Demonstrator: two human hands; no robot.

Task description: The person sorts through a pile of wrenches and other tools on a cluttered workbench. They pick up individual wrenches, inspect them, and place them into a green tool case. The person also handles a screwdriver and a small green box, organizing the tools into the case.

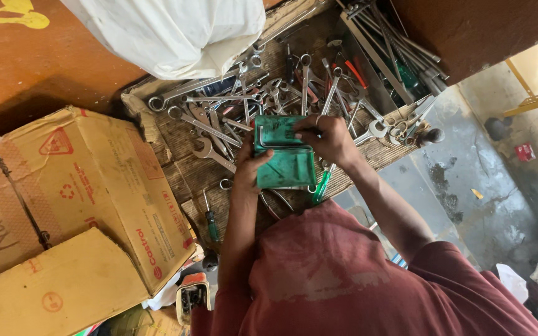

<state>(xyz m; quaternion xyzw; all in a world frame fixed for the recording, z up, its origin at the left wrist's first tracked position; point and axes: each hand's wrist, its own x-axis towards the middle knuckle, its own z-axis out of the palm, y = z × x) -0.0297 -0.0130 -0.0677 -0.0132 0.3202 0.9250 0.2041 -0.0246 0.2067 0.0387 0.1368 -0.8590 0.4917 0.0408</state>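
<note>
Head view looks down on a cardboard box (88, 186) at the left, beside a wooden bench top (188, 171) strewn with wrenches (210, 127). Above them lies a white plastic bag (169, 31). Over the bench, a green tool pouch (284, 158) is held up: left hand (248, 169) clamped on its left edge, right hand (326, 138) pinching its top right corner. A green-handled screwdriver (210, 223) lies near the left forearm.

The green pouch (284, 158) hides its contents and the wrenches (231, 118) beneath; the white bag (169, 31) is cut off at the top, perhaps covering more tools.
</note>
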